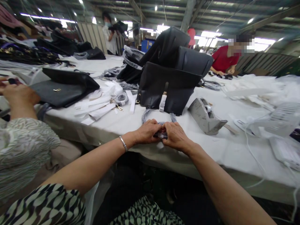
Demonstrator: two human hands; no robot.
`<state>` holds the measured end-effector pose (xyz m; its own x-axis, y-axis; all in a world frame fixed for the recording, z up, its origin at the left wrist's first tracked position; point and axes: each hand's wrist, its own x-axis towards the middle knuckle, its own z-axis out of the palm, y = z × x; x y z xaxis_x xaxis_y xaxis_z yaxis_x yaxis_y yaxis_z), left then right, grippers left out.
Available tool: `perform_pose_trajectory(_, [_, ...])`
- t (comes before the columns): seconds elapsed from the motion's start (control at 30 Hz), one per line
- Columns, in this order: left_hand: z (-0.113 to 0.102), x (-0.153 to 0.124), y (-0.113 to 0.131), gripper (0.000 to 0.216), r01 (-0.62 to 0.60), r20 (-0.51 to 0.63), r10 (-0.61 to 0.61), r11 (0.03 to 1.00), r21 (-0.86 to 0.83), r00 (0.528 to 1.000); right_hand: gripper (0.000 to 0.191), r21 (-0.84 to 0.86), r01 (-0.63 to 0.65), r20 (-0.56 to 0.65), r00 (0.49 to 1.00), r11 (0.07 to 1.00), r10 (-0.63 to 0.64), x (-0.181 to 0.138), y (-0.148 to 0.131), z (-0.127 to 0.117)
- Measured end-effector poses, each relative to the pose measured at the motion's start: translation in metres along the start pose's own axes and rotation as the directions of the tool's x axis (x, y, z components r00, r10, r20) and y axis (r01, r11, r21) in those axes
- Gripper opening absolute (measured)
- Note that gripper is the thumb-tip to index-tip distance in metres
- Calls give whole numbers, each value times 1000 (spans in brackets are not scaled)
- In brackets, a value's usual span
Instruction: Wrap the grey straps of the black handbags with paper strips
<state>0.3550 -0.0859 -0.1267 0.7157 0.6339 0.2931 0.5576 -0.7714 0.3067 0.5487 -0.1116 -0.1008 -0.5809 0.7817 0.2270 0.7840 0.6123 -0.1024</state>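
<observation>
Two hands (148, 132) (175, 136) around a slim, glossy black strap (164, 136)

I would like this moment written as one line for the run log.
left hand, right hand: both grip small dark piece | beyond: black handbag | right of handbag: grey tape dispenser
</observation>
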Motion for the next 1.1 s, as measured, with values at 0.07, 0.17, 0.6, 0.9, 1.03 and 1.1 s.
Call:
perform_pose_trajectory(0.07, [0,4,3,38,-3,-33,4,999,34,999,29,-13,15,-33,999,1000,-16,1,2,-6])
perform_pose_trajectory(0.17, [6,11,5,30,29,-136,-25,999,27,990,32,-40,20,-71,997,999,-23,0,9,-8])
perform_pose_trajectory(0.6, [17,18,2,17,179,-109,-206,959,-218,972,21,299,-281,-569,715,912,406,-49,89,-76])
perform_pose_trajectory(0.9, [18,17,0,21,169,-122,-198,962,-214,973,44,485,-829,25,332,279,943,-83,209,-115])
perform_pose_trajectory(1.03, [17,17,1,20,178,-119,-207,960,-215,971,39,450,-844,92,368,291,925,-59,202,-104])
perform_pose_trajectory(1.1, [18,17,0,19,182,-115,-209,961,-210,971,34,452,-835,105,399,314,911,-50,198,-103])
